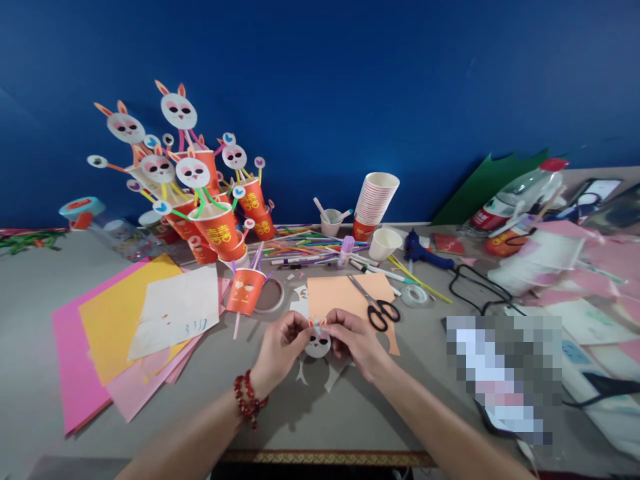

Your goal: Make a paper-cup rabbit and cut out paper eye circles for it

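My left hand (280, 347) and my right hand (354, 339) meet low over the grey table (310, 413), both pinching a small white paper rabbit face (318, 344) with orange ears. The fingers of each hand are closed on its top edge. White paper scraps (330, 380) lie under the hands. A red bead bracelet (249, 399) circles my left wrist. Just beyond my right hand, black-handled scissors (376, 308) rest on an orange paper sheet (345, 297).
Pink, yellow and white sheets (125, 320) lie left. Behind them stand red paper cups topped with rabbit faces (200, 193). Straws and pens (310, 250), a cup stack (374, 200), a blue glue gun (425, 252), a tape roll (414, 295) and a bottle (520, 193) crowd the back and right.
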`<state>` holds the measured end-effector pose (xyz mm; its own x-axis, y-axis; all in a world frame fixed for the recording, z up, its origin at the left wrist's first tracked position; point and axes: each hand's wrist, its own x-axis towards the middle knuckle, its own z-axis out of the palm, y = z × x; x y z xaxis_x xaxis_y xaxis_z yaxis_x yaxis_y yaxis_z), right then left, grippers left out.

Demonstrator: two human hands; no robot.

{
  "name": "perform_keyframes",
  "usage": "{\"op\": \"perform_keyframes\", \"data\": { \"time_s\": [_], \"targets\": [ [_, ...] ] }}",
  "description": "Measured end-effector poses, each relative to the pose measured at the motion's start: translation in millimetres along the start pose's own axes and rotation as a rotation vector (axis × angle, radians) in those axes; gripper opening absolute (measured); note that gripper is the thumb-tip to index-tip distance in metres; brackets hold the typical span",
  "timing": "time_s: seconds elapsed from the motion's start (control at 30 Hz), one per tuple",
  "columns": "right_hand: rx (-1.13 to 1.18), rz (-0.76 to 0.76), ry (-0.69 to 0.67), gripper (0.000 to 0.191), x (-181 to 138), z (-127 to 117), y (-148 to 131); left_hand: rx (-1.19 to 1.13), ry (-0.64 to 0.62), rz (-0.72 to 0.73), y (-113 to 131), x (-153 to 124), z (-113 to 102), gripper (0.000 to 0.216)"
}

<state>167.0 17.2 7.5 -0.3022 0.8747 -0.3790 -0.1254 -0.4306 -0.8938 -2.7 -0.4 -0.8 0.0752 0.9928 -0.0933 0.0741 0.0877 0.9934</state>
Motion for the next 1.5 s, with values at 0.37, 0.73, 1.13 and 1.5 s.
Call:
{"op": "perform_keyframes", "data": {
  "time_s": [0.37,0.73,1.13,1.5],
  "targets": [
    [-0.030,0.008,0.010,0.021,-1.4,1.6,-2.1,-0.012,0.009,-0.021,0.4,-0.7,0.8,0.021],
    [-0.046,-0.004,0.008,0.024,-2.8,2.3,-5.2,-0.003,0.004,-0.011,0.6,-0.2,0.1,0.021],
    [-0.082,-0.027,0.021,0.019,-3.2,2.5,-3.7,0.006,-0.011,-0.012,-1.4,-1.2,0.0,0.020],
    [-0.117,-0.044,0.023,0.018,-2.2,2.2,-2.6,0.022,-0.017,-0.009,-1.2,-0.9,-0.3,0.019]
  ]
}}
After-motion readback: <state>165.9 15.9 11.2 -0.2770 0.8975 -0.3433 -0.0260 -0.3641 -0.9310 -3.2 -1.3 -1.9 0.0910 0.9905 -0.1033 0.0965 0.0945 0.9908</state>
